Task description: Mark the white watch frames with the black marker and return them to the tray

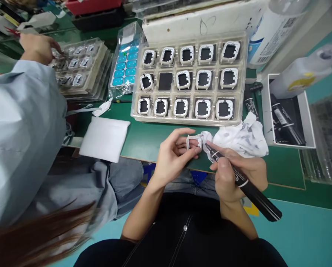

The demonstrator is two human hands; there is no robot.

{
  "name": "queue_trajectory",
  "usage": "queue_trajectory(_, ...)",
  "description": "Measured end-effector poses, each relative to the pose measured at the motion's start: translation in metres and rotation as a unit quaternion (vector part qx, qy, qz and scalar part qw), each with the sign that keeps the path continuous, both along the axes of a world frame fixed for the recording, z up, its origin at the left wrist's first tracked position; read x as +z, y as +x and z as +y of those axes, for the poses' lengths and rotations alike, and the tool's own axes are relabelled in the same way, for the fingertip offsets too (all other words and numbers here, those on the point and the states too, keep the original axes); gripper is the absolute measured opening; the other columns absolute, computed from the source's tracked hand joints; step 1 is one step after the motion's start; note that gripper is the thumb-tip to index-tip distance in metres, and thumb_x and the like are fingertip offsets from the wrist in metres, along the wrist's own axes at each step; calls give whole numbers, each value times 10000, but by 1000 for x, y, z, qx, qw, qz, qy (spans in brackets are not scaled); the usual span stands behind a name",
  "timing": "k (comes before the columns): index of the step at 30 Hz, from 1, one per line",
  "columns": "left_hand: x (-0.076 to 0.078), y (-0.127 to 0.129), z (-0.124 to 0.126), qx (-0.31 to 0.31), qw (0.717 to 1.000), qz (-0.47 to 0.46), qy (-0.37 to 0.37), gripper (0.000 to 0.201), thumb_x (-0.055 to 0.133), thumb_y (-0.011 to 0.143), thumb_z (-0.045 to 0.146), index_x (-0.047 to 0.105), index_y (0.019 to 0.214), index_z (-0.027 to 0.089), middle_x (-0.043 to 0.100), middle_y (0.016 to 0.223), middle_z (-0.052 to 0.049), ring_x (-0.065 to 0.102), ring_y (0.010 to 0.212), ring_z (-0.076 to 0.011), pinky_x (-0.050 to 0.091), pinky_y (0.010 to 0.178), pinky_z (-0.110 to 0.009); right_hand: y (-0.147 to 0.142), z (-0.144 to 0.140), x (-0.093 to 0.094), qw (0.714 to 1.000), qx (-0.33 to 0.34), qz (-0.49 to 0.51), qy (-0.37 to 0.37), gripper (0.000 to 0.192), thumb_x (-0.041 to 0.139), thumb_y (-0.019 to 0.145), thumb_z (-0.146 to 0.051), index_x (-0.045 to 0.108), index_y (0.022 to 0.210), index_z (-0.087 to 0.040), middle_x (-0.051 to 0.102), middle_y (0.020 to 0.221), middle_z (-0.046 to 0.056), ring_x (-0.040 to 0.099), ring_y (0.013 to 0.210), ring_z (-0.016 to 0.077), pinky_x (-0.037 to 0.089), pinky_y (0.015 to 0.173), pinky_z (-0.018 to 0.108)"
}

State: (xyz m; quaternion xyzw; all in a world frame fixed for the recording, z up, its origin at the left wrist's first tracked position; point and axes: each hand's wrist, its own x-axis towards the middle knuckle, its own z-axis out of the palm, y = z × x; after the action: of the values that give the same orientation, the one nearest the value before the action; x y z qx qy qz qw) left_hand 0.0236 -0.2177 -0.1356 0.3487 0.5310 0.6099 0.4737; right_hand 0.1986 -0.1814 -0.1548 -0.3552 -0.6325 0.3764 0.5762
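My left hand pinches a small white square frame part near the table's front edge. My right hand grips a black marker pen, its tip touching the part's right side. A crumpled white cloth lies just behind my right hand. Farther back stands a clear plastic tray with rows of the same white frames on black squares; one pocket in its middle row shows only a black square.
A co-worker in a light blue sleeve sits at my left, a hand over another stack of trays. A white pad, a blue sticker sheet and a white box holding markers sit around.
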Motion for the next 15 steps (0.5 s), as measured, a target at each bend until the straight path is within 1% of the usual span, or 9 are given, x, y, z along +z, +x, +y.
queue_trajectory(1,0,0,0,0,1000,2,2,420,1051,963,289,828,1315,237,887,1076,-37,880,972,-181,794,853,-267,-1,1,1,1000,-3,15,16,139,826,1110,-315,784,996,-247,816,819,18,932,849,346,851,845,565)
queue_trajectory(3,2,0,0,-2,1000,12,7,407,1062,951,273,839,1289,234,892,1104,-40,887,1019,-179,792,895,-255,-4,4,3,997,-8,51,49,166,860,1074,-240,772,935,-256,797,780,-10,924,810,329,859,878,582)
queue_trajectory(5,3,0,-1,-7,1000,25,10,471,1106,902,254,844,1293,238,898,1112,-35,901,1064,-185,785,930,-239,-8,6,5,997,3,51,57,193,860,1062,-189,768,909,-260,809,788,-17,936,842,332,864,905,580)
queue_trajectory(7,3,1,-3,-10,999,42,11,527,1131,864,227,839,1303,245,901,1106,-25,911,1082,-190,779,938,-227,-10,7,7,998,4,35,55,171,865,1060,-172,780,937,-254,859,862,0,955,909,343,865,907,547)
queue_trajectory(10,1,3,-5,-4,997,75,20,498,1105,885,194,830,1297,249,910,1113,-18,927,1078,-196,787,953,-240,-11,6,8,998,-1,12,56,131,866,1066,-157,798,1002,-249,907,957,18,969,984,345,858,906,480)
queue_trajectory(13,-2,5,-6,6,994,106,30,466,1084,915,220,830,1304,253,923,1154,-32,944,1081,-223,809,969,-284,-11,5,7,998,-18,-12,67,132,867,1068,-156,802,1038,-267,902,922,-3,972,1007,343,848,866,430)
queue_trajectory(15,-4,7,-7,16,991,127,32,449,1075,934,259,836,1314,257,927,1179,-38,948,1073,-230,818,976,-304,-12,5,7,996,-33,-21,80,130,874,1066,-164,806,1067,-275,896,901,-13,972,1002,345,843,839,420)
